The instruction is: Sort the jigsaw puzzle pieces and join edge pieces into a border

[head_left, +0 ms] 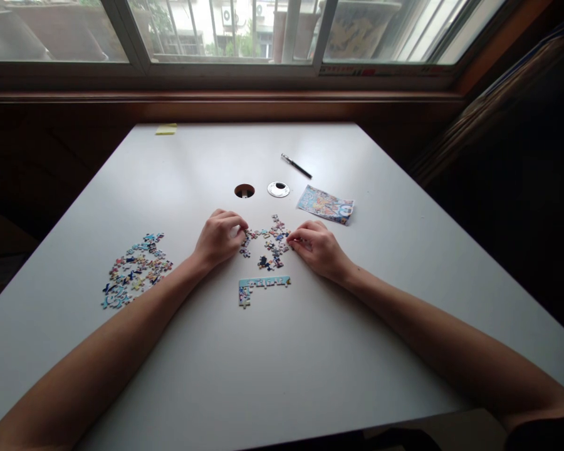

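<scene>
A loose heap of small jigsaw puzzle pieces (pixel 276 245) lies between my hands on the white table. At its left edge my left hand (pixel 220 237) is curled, thumb and forefinger closing on a puzzle piece (pixel 245 242). From the other side my right hand (pixel 317 246) reaches in, its fingertips pinched together on a piece at the heap's right edge. The fingers partly cover both pieces. Nearer to me sits a joined L-shaped puzzle corner (pixel 266 282), with a light blue top strip and a short left side.
A second spread of puzzle pieces (pixel 134 269) lies left, beside my left forearm. Beyond my hands are a colourful printed sheet (pixel 326 204), a black pen (pixel 297 166), a round cover (pixel 278 189) and a cable hole (pixel 244 191). A yellow note (pixel 166 129) lies at the far edge.
</scene>
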